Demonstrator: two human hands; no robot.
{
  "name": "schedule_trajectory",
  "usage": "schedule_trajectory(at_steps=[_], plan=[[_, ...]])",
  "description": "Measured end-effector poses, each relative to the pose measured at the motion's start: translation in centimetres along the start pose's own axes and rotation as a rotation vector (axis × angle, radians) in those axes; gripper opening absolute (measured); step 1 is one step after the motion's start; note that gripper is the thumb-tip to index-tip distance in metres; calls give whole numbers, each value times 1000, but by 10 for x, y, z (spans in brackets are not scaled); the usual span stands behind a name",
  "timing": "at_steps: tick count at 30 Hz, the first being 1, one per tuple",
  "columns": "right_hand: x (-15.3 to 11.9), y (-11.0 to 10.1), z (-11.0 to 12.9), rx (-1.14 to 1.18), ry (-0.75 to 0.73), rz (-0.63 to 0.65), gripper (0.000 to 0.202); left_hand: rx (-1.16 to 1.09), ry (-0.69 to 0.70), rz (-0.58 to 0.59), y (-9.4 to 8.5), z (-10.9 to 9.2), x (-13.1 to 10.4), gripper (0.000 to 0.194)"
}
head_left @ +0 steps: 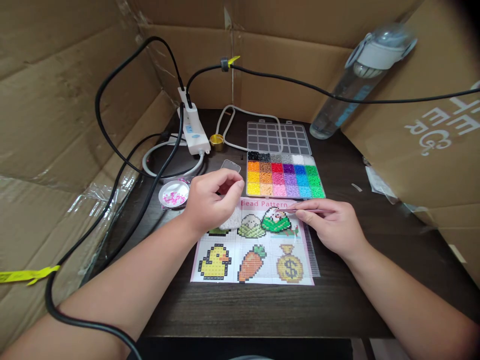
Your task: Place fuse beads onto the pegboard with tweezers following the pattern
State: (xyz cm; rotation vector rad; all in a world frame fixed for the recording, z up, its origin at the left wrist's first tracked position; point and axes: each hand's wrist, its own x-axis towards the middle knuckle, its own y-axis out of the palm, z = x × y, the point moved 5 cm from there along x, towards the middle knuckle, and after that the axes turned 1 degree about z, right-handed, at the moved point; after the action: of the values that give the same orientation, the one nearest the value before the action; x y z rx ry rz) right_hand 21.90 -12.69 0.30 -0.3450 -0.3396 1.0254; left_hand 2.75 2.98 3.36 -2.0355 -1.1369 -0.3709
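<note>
My right hand (333,225) is closed on slim tweezers (287,210), their tips over a bead figure in white and green (276,220). This figure lies on the upper right part of a printed bead pattern sheet (255,252). My left hand (215,200) hovers at the sheet's upper left with fingers curled and thumb near the index finger; what they hold, if anything, is hidden. Just under it is a small clear box of white beads (230,221); I cannot tell whether the hand touches it.
Behind the sheet stands an open bead case (285,175) with many colours. A white dish of pink beads (174,194) is at left, near a power strip (193,127) and black cables (140,230). A bottle (356,85) leans at the back right against cardboard walls (285,50).
</note>
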Motion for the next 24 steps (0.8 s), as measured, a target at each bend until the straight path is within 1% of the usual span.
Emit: schedule_trajectory(at_steps=[11, 24], plan=[[0, -1, 0, -31, 24, 1, 8, -1, -13, -1, 0, 1, 0, 6], [1, 0, 1, -12, -2, 1, 7, -7, -18, -1, 0, 2, 0, 7]])
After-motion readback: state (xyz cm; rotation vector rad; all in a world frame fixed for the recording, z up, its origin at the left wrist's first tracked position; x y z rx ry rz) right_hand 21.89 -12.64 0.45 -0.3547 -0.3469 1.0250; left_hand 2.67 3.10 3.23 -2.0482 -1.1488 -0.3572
